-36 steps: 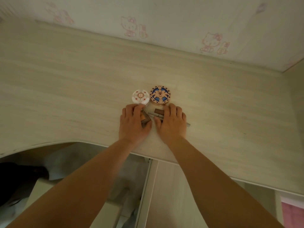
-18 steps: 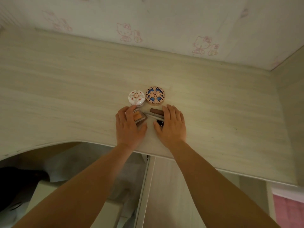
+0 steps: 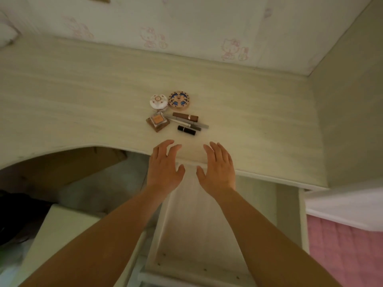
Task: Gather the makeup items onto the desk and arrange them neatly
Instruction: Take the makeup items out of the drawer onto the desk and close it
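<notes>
Left hand (image 3: pixel 164 168) hovers at the desk (image 3: pixel 259 121) edge, fingers spread, holding nothing. Beyond its fingertips lie the square compact (image 3: pixel 157 121) and, farther, the white round case (image 3: pixel 158 101). Right hand (image 3: pixel 218 168) likewise empty, fingers loosely spread. Beyond its fingers: the black lipstick (image 3: pixel 186 130), grey pencil (image 3: pixel 189 123), brown tube (image 3: pixel 185 117) and patterned round case (image 3: pixel 178 100). Judgement: grouping is near complete. The square compact sits skewed; square it gently, without disturbing the tubes.

Pale wood-grain desk (image 3: pixel 248 112), and on it a white round compact (image 3: pixel 158 101) sits beside a tan round compact with a blue pattern (image 3: pixel 178 99). Just in front lie a square brown-and-orange palette (image 3: pixel 157 121), a brown tube (image 3: pixel 185 117), slim grey pencils (image 3: pixel 189 123) and a black lipstick (image 3: pixel 186 130), all clustered close.
</notes>
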Demonstrator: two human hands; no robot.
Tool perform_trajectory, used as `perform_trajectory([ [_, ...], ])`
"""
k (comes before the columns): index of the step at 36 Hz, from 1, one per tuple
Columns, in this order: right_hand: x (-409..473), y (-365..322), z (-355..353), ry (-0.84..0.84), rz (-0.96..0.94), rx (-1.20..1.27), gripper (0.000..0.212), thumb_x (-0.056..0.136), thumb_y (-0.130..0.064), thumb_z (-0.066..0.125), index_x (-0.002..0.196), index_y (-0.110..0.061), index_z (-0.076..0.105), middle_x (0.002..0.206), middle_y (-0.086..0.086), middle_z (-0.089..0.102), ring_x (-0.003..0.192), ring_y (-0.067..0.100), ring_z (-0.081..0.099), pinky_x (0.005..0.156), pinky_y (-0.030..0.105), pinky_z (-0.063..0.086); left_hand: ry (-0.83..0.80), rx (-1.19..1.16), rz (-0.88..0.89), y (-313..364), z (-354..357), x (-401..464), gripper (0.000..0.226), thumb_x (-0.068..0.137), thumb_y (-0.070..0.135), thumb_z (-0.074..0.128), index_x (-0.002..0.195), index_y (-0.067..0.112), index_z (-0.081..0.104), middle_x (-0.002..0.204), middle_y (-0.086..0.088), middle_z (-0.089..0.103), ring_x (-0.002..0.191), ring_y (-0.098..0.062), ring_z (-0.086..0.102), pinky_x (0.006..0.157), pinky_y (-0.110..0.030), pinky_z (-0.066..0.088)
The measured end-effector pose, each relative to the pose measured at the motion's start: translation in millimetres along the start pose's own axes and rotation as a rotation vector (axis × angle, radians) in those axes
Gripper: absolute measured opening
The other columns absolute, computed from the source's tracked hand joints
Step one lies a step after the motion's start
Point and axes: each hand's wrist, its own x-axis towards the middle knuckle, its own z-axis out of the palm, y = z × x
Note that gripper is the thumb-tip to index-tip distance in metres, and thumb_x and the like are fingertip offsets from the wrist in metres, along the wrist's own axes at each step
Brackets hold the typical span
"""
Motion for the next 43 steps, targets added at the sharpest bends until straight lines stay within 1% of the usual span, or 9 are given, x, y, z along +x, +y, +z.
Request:
perform_trajectory([
  [6,-74.7,27.6,15.6,-0.089,0.011,-0.003,0.061,0.091,-0.039,0.046,0.145,-0.020,0.026,0.154,0.001,0.021,0.144,0.021,0.013,0.119,0.037,0.012,-0.119,-0.005,-0.055,17.9,14.4,-74.8,0.051,0.084,0.025,0.060,0.132,0.020,0.044,0.143,0.000,0.031,0.132,-0.021,0.028,0.109,-0.032,0.029],
  [10,-120.7,38.6,24.7,-0.089,0.041,0.056,0.056,0.089,-0.037,0.050,0.140,-0.019,0.036,0.147,0.001,0.034,0.139,0.021,0.025,0.116,0.035,0.021,-0.218,-0.022,-0.047,23.9,18.5,-117.2,0.047,0.088,0.029,0.057,0.132,0.023,0.042,0.137,0.005,0.038,0.126,-0.016,0.038,0.101,-0.028,0.039],
  [16,-194.6,55.8,47.9,-0.241,0.061,0.044,0.049,0.094,-0.041,0.043,0.138,-0.023,0.039,0.141,-0.001,0.039,0.133,0.019,0.031,0.110,0.032,0.026,-0.629,-0.067,0.056,17.9,22.8,-172.0,0.035,0.092,0.036,0.052,0.126,0.026,0.051,0.126,0.010,0.048,0.118,-0.011,0.044,0.094,-0.026,0.040],
  [20,-229.5,66.1,61.8,-0.316,0.087,0.030,0.046,0.095,-0.044,0.039,0.137,-0.026,0.040,0.138,-0.005,0.041,0.129,0.017,0.033,0.105,0.029,0.027,-0.781,-0.028,0.079,11.7,28.3,-198.4,0.037,0.090,0.047,0.052,0.120,0.027,0.058,0.121,0.012,0.052,0.113,-0.008,0.047,0.093,-0.024,0.039],
  [25,-247.8,68.3,68.6,-0.339,0.108,0.041,0.043,0.094,-0.048,0.041,0.131,-0.027,0.047,0.131,-0.006,0.047,0.123,0.017,0.039,0.100,0.028,0.032,-0.748,-0.070,0.083,5.6,32.8,-217.7,0.028,0.084,0.051,0.059,0.103,0.032,0.067,0.107,0.016,0.055,0.103,-0.006,0.052,0.085,-0.022,0.041],
  [31,-264.7,63.0,74.7,-0.348,0.137,0.032,0.047,0.092,-0.053,0.044,0.129,-0.025,0.050,0.126,-0.004,0.051,0.118,0.017,0.044,0.097,0.029,0.033,-0.709,0.013,0.165,8.2,34.6,-225.9,0.026,0.084,0.043,0.061,0.108,0.033,0.063,0.114,0.014,0.052,0.107,-0.009,0.046,0.092,-0.027,0.039],
  [39,-275.0,63.5,81.7,-0.338,0.100,0.007,0.042,0.095,-0.025,0.050,0.135,-0.017,0.045,0.132,0.001,0.048,0.120,0.021,0.044,0.100,0.028,0.035,-0.671,0.072,0.266,8.1,43.1,-229.4,0.027,0.091,0.036,0.053,0.115,0.025,0.059,0.117,0.006,0.050,0.109,-0.013,0.047,0.088,-0.027,0.041],
  [41,-278.9,66.4,85.9,-0.282,0.080,0.003,0.046,0.081,-0.015,0.069,0.125,-0.013,0.057,0.118,0.002,0.057,0.107,0.023,0.056,0.089,0.027,0.047,-0.666,0.094,0.300,6.9,44.1,-229.9,0.027,0.093,0.035,0.051,0.117,0.023,0.058,0.117,0.004,0.051,0.107,-0.013,0.047,0.086,-0.027,0.043],
  [43,-280.3,69.5,87.2,-0.252,0.066,-0.015,0.059,0.048,-0.013,0.089,0.104,-0.016,0.069,0.094,-0.003,0.065,0.081,0.017,0.065,0.064,0.019,0.053,-0.656,0.153,0.350,5.6,44.7,-230.9,0.028,0.095,0.034,0.047,0.118,0.022,0.056,0.117,0.003,0.051,0.106,-0.015,0.047,0.085,-0.028,0.045],
])
